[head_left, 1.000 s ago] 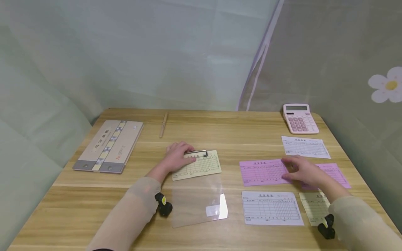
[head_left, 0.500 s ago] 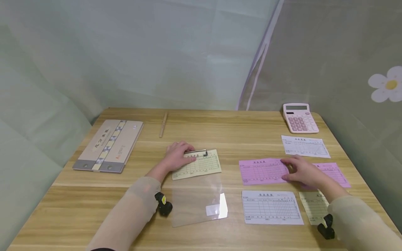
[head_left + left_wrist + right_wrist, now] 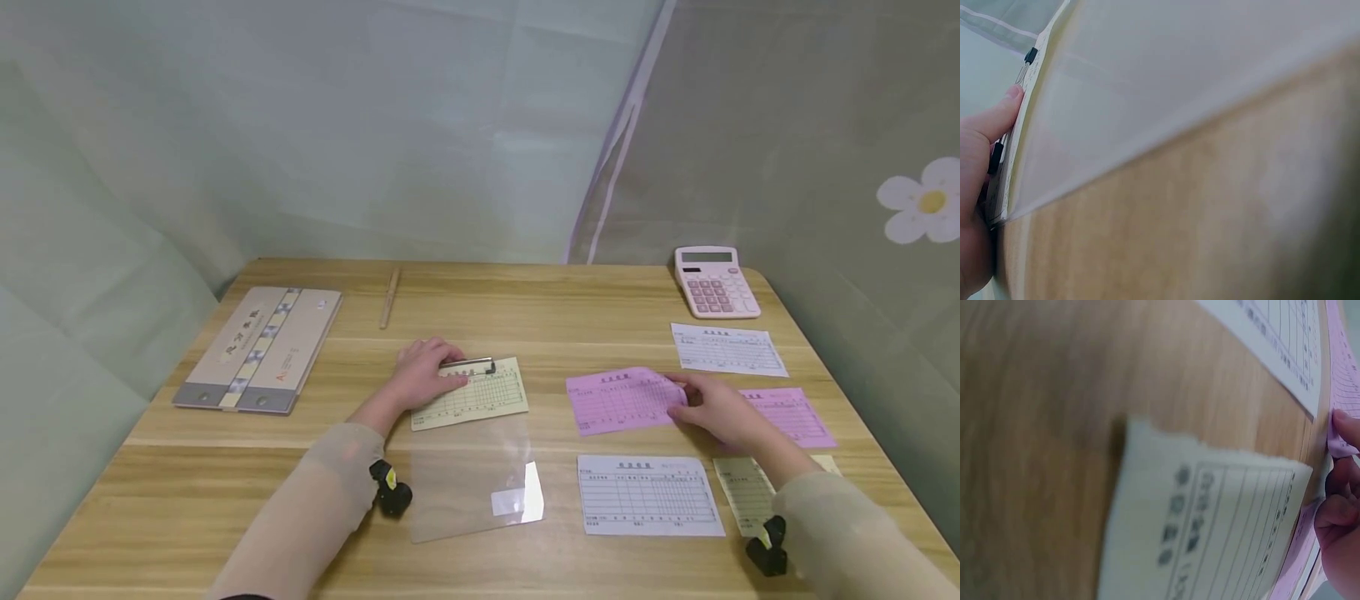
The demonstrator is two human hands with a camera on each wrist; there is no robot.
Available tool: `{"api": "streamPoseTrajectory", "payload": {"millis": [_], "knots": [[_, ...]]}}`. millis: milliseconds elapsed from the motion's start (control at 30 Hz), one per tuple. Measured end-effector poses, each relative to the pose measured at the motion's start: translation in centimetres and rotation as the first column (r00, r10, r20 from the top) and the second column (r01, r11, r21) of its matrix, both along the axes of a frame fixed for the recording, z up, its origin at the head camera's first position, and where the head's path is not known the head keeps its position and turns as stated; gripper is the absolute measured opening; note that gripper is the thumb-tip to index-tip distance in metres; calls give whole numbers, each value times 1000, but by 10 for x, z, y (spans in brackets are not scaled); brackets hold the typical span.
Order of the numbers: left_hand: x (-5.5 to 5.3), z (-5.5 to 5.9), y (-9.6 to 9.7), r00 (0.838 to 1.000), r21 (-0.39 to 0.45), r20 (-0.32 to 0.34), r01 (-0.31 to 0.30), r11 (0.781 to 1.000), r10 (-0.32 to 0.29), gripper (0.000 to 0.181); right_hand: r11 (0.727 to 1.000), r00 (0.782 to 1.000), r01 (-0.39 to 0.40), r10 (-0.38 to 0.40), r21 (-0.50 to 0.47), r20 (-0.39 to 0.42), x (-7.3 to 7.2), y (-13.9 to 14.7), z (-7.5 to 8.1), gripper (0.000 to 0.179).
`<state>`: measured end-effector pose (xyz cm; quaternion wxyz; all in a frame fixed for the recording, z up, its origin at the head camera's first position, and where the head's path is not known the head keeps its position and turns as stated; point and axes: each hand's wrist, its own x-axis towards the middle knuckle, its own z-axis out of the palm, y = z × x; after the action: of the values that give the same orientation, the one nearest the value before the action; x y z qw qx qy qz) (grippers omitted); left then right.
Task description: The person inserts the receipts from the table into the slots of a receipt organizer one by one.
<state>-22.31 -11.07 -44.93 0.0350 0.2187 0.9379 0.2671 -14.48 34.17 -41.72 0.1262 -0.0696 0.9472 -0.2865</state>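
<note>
My left hand (image 3: 426, 377) grips the top left of a transparent clipboard (image 3: 465, 479), its thumb by the metal clip (image 3: 471, 364). Beneath the clip lies a pale yellow receipt slip (image 3: 487, 398). The left wrist view shows the thumb (image 3: 1007, 112) over the clip and the board's near edge raised off the wood. On the right, my right hand (image 3: 716, 410) pinches the right end of a pink receipt slip (image 3: 618, 402) between thumb and fingers. That slip bends upward at the held end. Behind the hand a second pink slip (image 3: 791, 415) is partly covered.
A white slip (image 3: 648, 496) lies near the front, with a yellow slip (image 3: 742, 492) beside it, partly under the right forearm. Farther back are another white slip (image 3: 727, 350) and a pink calculator (image 3: 716, 283). At left sit a ledger book (image 3: 258, 350) and a brown pen (image 3: 390, 298).
The right hand has drawn the pink slip slightly left and lifted its right end, which now curves up from the table. The left hand and clipboard stay put.
</note>
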Motion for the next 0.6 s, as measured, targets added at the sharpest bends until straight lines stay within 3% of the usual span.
{"api": "streamPoseTrajectory", "payload": {"millis": [300,600], "knots": [[-1,-2,0,1000,-9,10,-6,1000,6,43,997,997,73,-72,-33,29,0,-6,4,67],[0,-1,1,1000,-13,16,-15,1000,16,42,982,991,130,-124,-134,58,-1,-8,6,72]]}}
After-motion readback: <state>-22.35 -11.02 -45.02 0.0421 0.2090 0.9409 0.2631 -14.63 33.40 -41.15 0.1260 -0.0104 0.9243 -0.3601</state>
